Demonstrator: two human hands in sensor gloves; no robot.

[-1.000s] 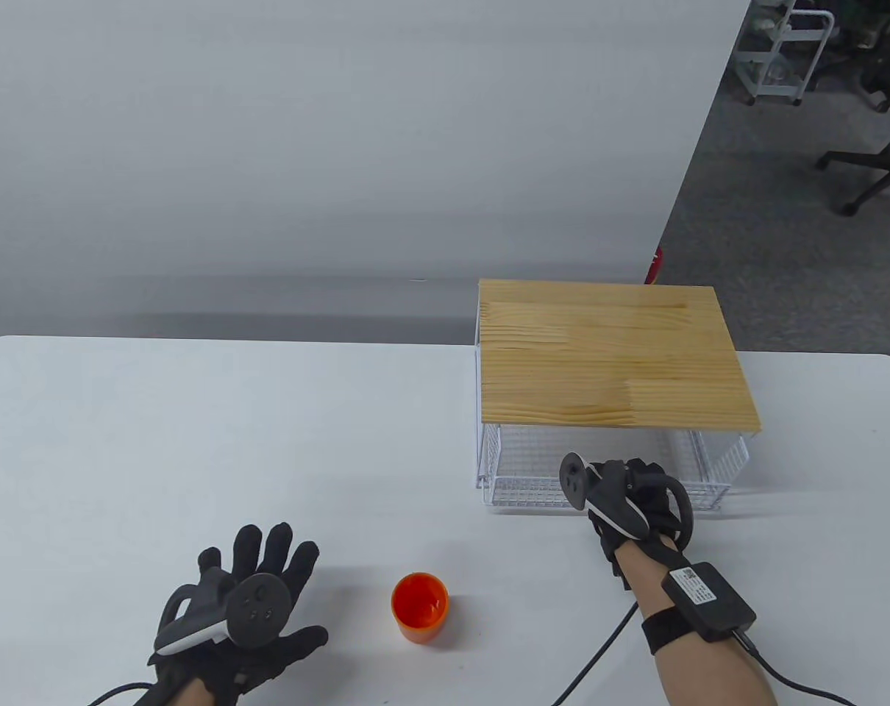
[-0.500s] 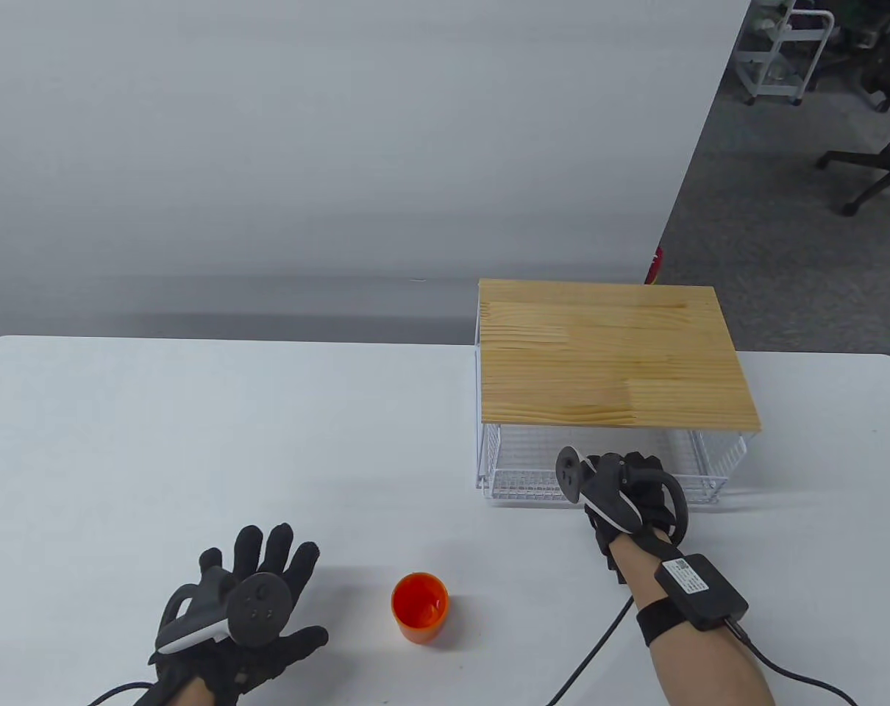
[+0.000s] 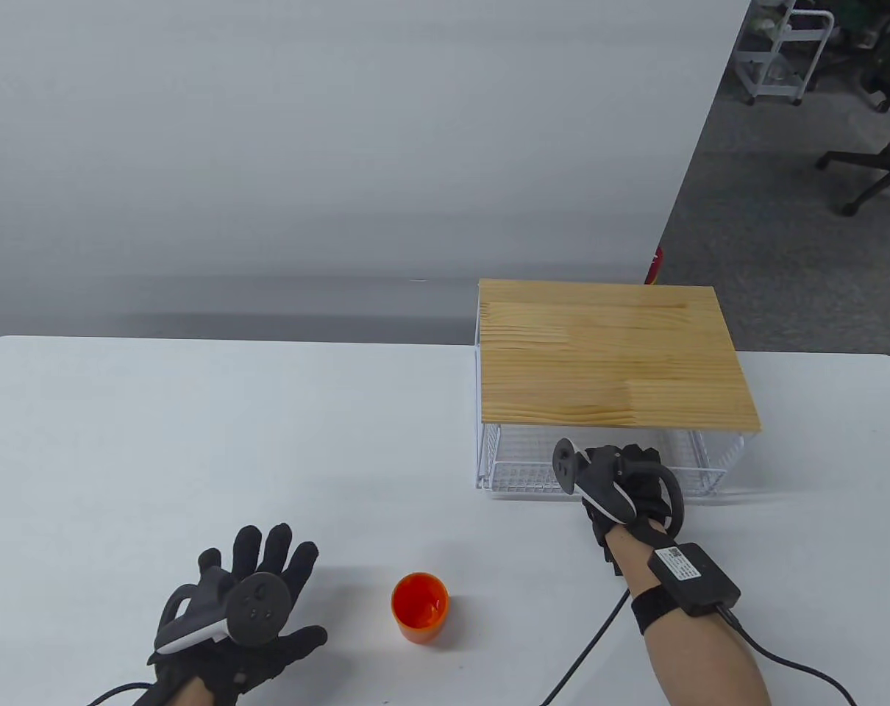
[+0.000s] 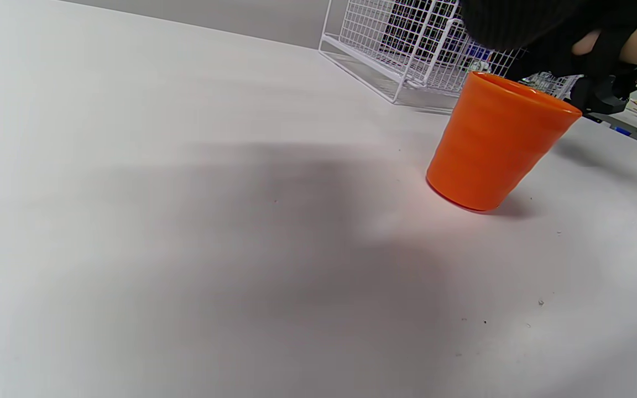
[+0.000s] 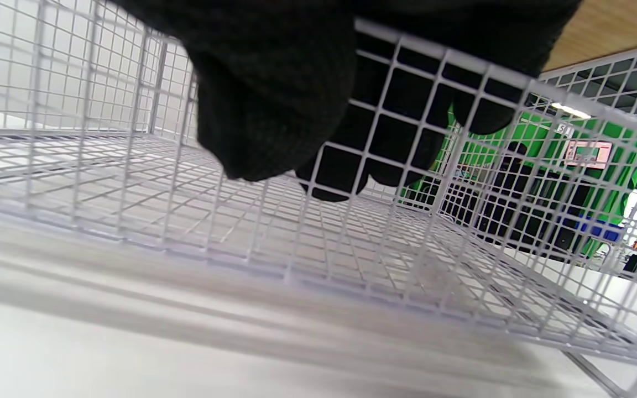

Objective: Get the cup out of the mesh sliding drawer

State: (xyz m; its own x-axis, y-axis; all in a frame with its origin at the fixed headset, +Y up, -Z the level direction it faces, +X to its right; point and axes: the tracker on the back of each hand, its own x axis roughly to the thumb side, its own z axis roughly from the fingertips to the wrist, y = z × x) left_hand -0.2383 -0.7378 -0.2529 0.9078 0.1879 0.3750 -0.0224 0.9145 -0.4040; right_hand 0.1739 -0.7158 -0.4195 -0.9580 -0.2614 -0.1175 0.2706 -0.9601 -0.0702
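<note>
An orange cup [image 3: 420,607] stands upright on the white table [image 3: 195,441], apart from both hands; it also shows in the left wrist view [image 4: 498,150]. The white mesh drawer [image 3: 522,471] sticks out a little from under the wooden top [image 3: 607,360] of its frame. My right hand [image 3: 625,482] grips the drawer's front rim: in the right wrist view the fingers [image 5: 274,105] curl over the top wire of the mesh front [image 5: 130,177]. My left hand [image 3: 257,596] lies flat and spread on the table, left of the cup, holding nothing.
The drawer unit stands at the table's right rear. A cable [image 3: 585,654] runs from my right wrist across the table's front. Beyond the table on the right is office floor with chairs [image 3: 871,169] and a cart.
My right hand has moved away from me with the drawer front, and the drawer has slid further in under the wooden top. The left hand and the cup have not moved.
</note>
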